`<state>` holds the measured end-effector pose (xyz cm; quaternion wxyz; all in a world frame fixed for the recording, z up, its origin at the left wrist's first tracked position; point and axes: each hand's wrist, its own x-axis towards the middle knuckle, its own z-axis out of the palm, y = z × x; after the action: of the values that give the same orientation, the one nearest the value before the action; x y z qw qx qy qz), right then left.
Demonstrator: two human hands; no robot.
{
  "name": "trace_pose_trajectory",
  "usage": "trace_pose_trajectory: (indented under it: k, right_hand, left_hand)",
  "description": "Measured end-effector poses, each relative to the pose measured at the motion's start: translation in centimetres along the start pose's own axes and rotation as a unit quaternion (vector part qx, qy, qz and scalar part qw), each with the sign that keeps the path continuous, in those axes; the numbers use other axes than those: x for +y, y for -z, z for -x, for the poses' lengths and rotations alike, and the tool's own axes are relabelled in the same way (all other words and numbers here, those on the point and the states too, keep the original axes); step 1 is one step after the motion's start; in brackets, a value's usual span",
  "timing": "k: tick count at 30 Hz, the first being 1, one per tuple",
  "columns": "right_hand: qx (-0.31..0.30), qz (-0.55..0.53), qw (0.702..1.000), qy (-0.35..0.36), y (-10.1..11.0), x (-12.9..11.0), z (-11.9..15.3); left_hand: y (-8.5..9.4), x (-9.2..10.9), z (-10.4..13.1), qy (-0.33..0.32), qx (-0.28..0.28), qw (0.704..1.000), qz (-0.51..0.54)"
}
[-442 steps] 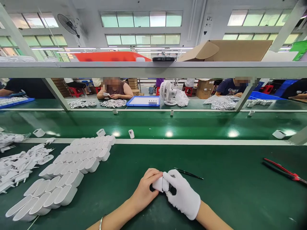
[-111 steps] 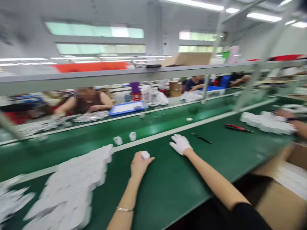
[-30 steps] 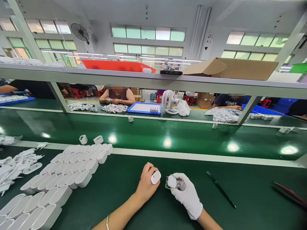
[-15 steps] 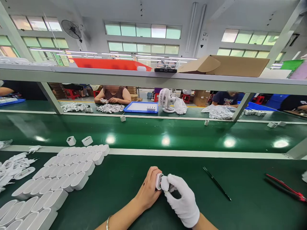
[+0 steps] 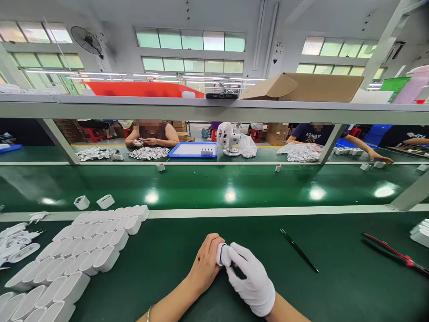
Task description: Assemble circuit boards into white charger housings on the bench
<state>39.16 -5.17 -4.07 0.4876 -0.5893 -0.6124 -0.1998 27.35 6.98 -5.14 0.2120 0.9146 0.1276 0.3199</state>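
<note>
My bare left hand is closed around a small white plastic housing, held just above the green bench. My right hand, in a white glove, pinches a rounded white cover against the housing's right end. The two parts touch; whether they are locked together I cannot tell. My fingers hide much of both pieces. To the left stand rows of oval white housings packed side by side. Beyond them lies a loose pile of white plug pieces, some with pins.
A thin black pen-like tool and red-and-black tweezers lie to my right, near stacked white parts. Across the green conveyor belt, which carries several white pieces, co-workers sit at another bench. A shelf beam crosses overhead.
The rounded cover now sits closer against the housing, and the housing's inside no longer shows. The view has shifted slightly right. A co-worker's arm at far right now reaches toward the belt.
</note>
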Motion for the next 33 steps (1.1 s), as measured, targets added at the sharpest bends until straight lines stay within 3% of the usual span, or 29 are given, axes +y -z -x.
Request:
trace_pose_trajectory:
  k: [4, 10, 19, 26, 33]
  right_hand:
    - [0.002, -0.015, 1.0, 0.007, 0.3, -0.2, -0.5]
    - [-0.053, -0.009, 0.999, 0.003, 0.0, 0.1, -0.3]
    - [-0.061, 0.033, 0.998, -0.013, -0.2, 0.1, -0.2]
    - [-0.014, 0.018, 1.0, 0.012, -0.6, 1.3, 0.5]
    - [-0.05, -0.013, 0.999, -0.014, 0.3, 0.2, -0.7]
  left_hand:
    - [0.0, -0.2, 0.0, 0.004, 0.002, 1.0, 0.004]
    - [0.0, -0.1, -0.1, -0.001, -0.005, 1.0, 0.011]
    - [0.1, -0.1, -0.1, 0.021, -0.01, 0.999, 0.029]
    - [0.2, 0.0, -0.4, 0.04, -0.019, 0.998, 0.054]
    - [0.3, -0.1, -0.4, 0.04, -0.011, 0.997, 0.057]
